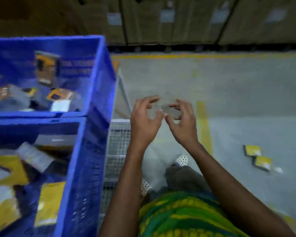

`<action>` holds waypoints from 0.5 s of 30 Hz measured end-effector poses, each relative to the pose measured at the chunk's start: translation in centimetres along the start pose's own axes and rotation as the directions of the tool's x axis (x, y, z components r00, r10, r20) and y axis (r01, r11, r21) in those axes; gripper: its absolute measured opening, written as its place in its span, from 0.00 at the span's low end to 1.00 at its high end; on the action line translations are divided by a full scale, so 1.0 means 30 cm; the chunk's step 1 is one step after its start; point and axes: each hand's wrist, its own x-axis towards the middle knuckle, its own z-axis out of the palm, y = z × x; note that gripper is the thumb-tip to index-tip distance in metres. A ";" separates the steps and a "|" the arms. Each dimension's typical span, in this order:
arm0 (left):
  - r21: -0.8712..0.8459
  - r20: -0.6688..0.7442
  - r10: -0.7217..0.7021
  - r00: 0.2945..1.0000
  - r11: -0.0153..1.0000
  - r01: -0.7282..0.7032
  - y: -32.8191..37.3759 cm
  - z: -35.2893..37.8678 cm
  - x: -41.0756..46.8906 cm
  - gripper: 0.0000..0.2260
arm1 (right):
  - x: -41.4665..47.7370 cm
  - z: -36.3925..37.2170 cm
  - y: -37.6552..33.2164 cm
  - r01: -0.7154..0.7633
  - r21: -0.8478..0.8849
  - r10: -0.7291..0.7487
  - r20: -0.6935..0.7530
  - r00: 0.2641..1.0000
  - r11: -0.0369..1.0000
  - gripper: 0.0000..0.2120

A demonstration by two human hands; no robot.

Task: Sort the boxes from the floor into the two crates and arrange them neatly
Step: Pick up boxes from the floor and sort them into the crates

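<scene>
Two blue crates stand at the left, the far crate (99, 69) and the near crate (79, 168), each holding several yellow and orange boxes lying loosely. Two yellow boxes (257, 157) lie on the grey floor at the right. My left hand (144, 121) and my right hand (182, 121) hover side by side above the floor in the middle, fingers loosely curled toward each other, with nothing held in either. The frame is blurred by motion.
A wire mesh cage (116, 151) stands under the crates' right side. Stacked brown cartons (178, 21) line the back. Yellow floor lines (203, 127) cross the grey floor. My feet in white perforated shoes (182, 159) are below my hands.
</scene>
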 end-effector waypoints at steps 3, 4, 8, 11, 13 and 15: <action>0.006 0.224 -0.059 0.973 0.998 0.059 0.011 0.190 -0.070 0.17 | -0.108 -0.164 0.147 -0.277 -0.053 0.271 -0.103 0.957 0.959 0.16; 0.007 0.298 -0.053 0.953 0.999 0.053 0.031 0.259 -0.102 0.16 | -0.144 -0.225 0.189 -0.348 -0.051 0.337 -0.150 0.929 0.936 0.16; 0.009 0.536 0.059 0.842 0.997 -0.076 0.144 0.499 -0.241 0.17 | -0.281 -0.442 0.341 -0.544 0.025 0.532 -0.248 0.810 0.839 0.15; -0.056 0.631 0.148 0.762 0.988 -0.145 0.261 0.664 -0.356 0.17 | -0.417 -0.591 0.459 -0.653 0.086 0.648 -0.276 0.710 0.752 0.15; -0.097 0.666 0.173 0.725 0.985 -0.146 0.337 0.783 -0.444 0.17 | -0.528 -0.709 0.528 -0.686 0.095 0.679 -0.295 0.672 0.721 0.15; -0.114 0.691 0.160 0.705 0.987 -0.112 0.406 0.905 -0.545 0.17 | -0.645 -0.845 0.595 -0.713 0.105 0.704 -0.309 0.639 0.693 0.16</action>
